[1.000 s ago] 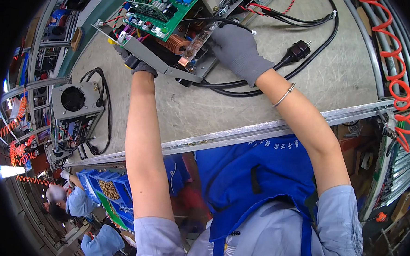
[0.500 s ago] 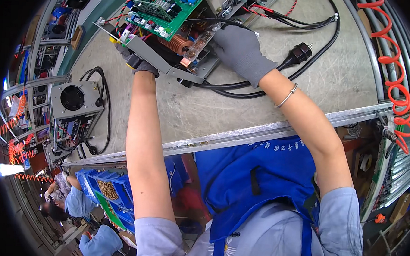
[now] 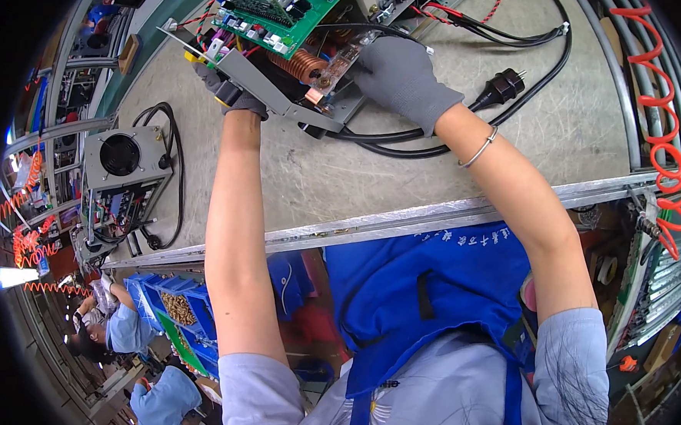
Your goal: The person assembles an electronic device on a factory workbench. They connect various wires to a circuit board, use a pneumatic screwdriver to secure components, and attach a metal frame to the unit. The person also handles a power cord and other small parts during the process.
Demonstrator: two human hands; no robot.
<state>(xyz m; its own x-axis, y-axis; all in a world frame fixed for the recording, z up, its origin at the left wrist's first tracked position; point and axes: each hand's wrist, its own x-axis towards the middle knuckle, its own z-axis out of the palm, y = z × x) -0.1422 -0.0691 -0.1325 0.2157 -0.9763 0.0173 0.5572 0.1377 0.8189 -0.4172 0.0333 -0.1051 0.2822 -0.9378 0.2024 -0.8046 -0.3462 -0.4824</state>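
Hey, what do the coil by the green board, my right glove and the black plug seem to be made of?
Coil: probably copper, given the reddish-brown, metallic-looking windings; whether it's lacquered I can't tell.
Right glove: apparently knitted fabric, matte grey, with a fine texture and snug cuff.
Plug: likely moulded plastic or rubber, black with a slight sheen; its pins look like silvery metal.

Loads of bare bench (image 3: 334, 185) between the forearms, so sliding in from the front edge is easy. Closer to the open chassis (image 3: 259, 83) it gets annoying: black cables (image 3: 352, 135) loop across the right-hand approach, and the plug (image 3: 505, 89) sits just beside the right wrist. Left of the left forearm there's another gap, but the fan box's (image 3: 124, 182) cord pokes into it.
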